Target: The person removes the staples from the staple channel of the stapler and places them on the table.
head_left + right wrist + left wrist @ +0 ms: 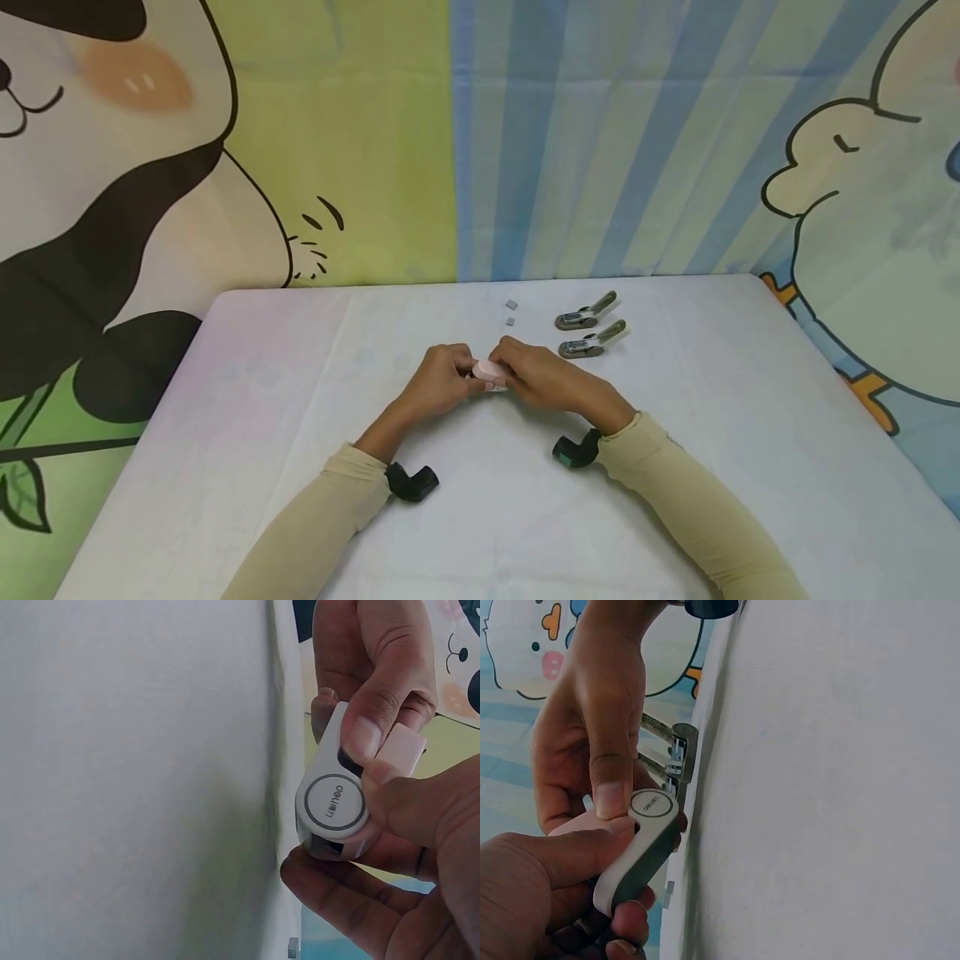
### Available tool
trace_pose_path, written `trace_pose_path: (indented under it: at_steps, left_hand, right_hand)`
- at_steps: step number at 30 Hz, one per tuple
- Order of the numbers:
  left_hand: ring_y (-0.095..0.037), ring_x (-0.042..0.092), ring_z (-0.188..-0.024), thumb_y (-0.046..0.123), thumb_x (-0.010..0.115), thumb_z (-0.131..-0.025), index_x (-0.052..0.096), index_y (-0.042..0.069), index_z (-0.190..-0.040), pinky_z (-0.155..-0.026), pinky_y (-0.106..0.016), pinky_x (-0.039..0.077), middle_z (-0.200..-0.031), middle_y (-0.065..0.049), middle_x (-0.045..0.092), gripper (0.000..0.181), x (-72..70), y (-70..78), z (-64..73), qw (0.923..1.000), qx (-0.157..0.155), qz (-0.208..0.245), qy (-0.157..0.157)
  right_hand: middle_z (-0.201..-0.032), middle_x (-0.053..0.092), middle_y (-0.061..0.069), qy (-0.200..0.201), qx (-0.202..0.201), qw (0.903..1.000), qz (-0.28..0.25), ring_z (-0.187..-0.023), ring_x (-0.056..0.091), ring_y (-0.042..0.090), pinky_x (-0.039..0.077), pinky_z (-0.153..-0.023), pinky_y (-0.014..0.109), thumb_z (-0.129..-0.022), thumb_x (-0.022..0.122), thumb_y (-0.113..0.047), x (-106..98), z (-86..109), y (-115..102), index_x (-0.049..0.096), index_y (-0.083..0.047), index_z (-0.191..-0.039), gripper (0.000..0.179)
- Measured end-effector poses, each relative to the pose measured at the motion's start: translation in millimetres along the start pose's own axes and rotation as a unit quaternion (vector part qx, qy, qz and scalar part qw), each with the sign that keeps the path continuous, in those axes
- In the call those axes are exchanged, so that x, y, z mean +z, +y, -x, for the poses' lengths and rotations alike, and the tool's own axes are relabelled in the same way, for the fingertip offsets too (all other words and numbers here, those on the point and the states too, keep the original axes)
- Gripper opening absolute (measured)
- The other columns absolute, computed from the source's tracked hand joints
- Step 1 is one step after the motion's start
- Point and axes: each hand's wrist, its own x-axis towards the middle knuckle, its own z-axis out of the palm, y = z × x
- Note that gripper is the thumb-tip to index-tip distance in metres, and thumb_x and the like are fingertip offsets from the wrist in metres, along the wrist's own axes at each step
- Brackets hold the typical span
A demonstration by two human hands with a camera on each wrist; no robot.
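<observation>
Both hands meet over the middle of the white table around a small pink and white stapler point(489, 372). In the left wrist view its round end with printed letters shows, and the white arm of the stapler point(654, 806) swings out at an angle from the pink part. My left hand point(441, 379) pinches one end between thumb and fingers. From the other side my right hand point(543, 373) grips the round end, its thumb close to the left thumb in the right wrist view. Fingers hide part of the stapler's underside.
Two green staplers point(576, 322) point(581, 347) lie beyond my right hand, handles raised. Two small grey staple strips point(511, 304) point(510, 321) lie left of them. The white table point(262, 433) ends at a printed cloth backdrop point(525, 167).
</observation>
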Motion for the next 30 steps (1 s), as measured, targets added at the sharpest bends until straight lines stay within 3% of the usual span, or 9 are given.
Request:
trace_pose_path:
  at_steps: [9,16,24,30]
  left_hand:
    - [-0.014,0.046,-0.061,0.011,0.08,-0.081,0.079,0.005,-0.088,-0.053,-0.025,0.036,-0.071,0.0,0.058,0.009,-6.8,6.6,-1.9,0.9996,0.0,0.022,0.016]
    - [-0.012,0.047,-0.061,0.013,0.08,-0.081,0.079,0.008,-0.086,-0.054,-0.025,0.038,-0.071,0.001,0.06,0.007,-8.9,0.7,-2.4,0.9995,-0.01,0.019,-0.025]
    - [-0.012,0.052,-0.067,0.014,0.082,-0.08,0.078,0.004,-0.093,-0.06,-0.026,0.043,-0.075,0.004,0.061,0.017,-11.4,-6.8,-4.0,0.9954,0.014,-0.061,-0.073]
    - [-0.013,0.053,-0.07,0.015,0.082,-0.08,0.078,0.004,-0.094,-0.062,-0.028,0.044,-0.077,0.004,0.062,0.018,-13.9,-7.8,-4.6,0.9936,0.007,-0.066,-0.091]
  right_hand:
    - [-0.108,0.056,0.005,0.026,0.02,0.9971,-0.068,-0.1,0.06,0.016,0.048,-0.083,0.034,-0.097,0.059,-0.004,-11,1.2,4,0.05,-0.007,-0.118,0.024]
    - [-0.115,0.054,0.004,-0.01,0.031,0.9974,-0.065,-0.096,0.057,0.014,0.047,-0.077,0.031,-0.1,0.054,-0.006,-11,1.6,-2,0.047,-0.009,-0.133,0.034]
    - [-0.11,0.061,0.005,-0.044,0.07,0.9899,-0.115,-0.104,0.06,0.018,0.049,-0.085,0.034,-0.096,0.058,0.0,-8,0.9,1,0.046,-0.007,-0.124,0.031]
    - [-0.11,0.061,0.004,-0.032,0.058,0.99,-0.124,-0.103,0.06,0.018,0.05,-0.084,0.033,-0.094,0.062,-0.001,-8,1.7,6,0.049,-0.006,-0.122,0.031]
